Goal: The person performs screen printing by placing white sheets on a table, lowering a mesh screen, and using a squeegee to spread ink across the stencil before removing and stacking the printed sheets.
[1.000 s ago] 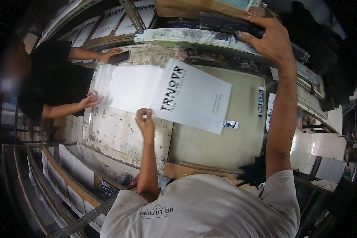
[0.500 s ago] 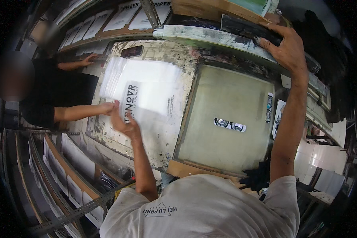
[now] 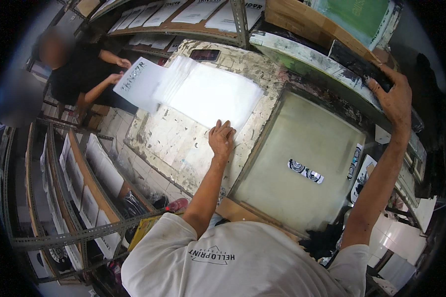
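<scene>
My left hand (image 3: pixel 221 140) rests at the near edge of a stack of white plastic bags (image 3: pixel 213 94), fingers bent but apart, fingertips touching the edge. The bags lie fanned out to the left on a paint-stained table (image 3: pixel 183 148). At the upper right, my right hand (image 3: pixel 395 96) is closed on the end of a black, ink-stained squeegee (image 3: pixel 352 59). The squeegee lies along a raised screen frame (image 3: pixel 302 55) smeared with white and dark paint. Beyond the stack, a co-worker's hands hold a white bag (image 3: pixel 142 84) with dark print.
A pale greenish glass-like panel (image 3: pixel 292 133) with two patterned strips lies right of the bags. A phone (image 3: pixel 204 55) sits at the table's far edge. Racks hold printed bags (image 3: pixel 188 11) at the back and upright boards (image 3: pixel 91 193) at the lower left. A cardboard box (image 3: pixel 317 22) stands behind the frame.
The printed bag has passed from my left hand to the co-worker, who has drawn it away left. My left hand has moved right to the stack's edge. My right hand keeps its hold.
</scene>
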Motion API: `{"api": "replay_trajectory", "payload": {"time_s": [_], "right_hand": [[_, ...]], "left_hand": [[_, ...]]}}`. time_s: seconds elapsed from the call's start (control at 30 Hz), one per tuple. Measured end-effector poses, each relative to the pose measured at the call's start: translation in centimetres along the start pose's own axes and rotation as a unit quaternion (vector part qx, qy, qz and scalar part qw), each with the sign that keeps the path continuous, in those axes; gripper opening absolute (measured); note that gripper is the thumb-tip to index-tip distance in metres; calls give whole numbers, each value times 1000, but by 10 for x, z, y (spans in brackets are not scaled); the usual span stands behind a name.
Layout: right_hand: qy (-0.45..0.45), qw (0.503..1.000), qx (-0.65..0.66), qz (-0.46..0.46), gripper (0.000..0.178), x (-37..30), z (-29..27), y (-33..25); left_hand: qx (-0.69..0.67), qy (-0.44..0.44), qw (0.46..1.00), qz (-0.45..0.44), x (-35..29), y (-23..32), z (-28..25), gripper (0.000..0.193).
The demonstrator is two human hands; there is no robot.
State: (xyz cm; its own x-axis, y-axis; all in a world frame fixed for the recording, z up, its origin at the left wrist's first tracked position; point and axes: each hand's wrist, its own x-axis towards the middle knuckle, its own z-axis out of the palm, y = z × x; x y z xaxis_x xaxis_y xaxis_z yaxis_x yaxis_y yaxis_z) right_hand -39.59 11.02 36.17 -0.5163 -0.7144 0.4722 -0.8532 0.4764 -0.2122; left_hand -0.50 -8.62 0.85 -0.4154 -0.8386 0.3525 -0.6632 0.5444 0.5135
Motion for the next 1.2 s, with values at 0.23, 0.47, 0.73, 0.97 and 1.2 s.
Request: {"api": "replay_trajectory", "payload": {"time_s": [0.23,0.47,0.73,0.97,1.2], "right_hand": [[-21,1000,18,7,56,-1,-13,-5],[16,999,-19,-22,53,1,-8,-22],[-43,997,50,32,50,0,-14,-6],[-3,999,-33,-20,55,4,-3,-18],[21,999,-6,-23,58,2,7,7]], "left_hand": [[-16,34,998,52,8,2,6,13],[-120,172,977,41,35,14,15,7],[-3,-228,957,181,5,120,14,50],[-60,-299,909,283,-6,159,88,55],[-85,-333,864,368,-10,244,141,56]]}}
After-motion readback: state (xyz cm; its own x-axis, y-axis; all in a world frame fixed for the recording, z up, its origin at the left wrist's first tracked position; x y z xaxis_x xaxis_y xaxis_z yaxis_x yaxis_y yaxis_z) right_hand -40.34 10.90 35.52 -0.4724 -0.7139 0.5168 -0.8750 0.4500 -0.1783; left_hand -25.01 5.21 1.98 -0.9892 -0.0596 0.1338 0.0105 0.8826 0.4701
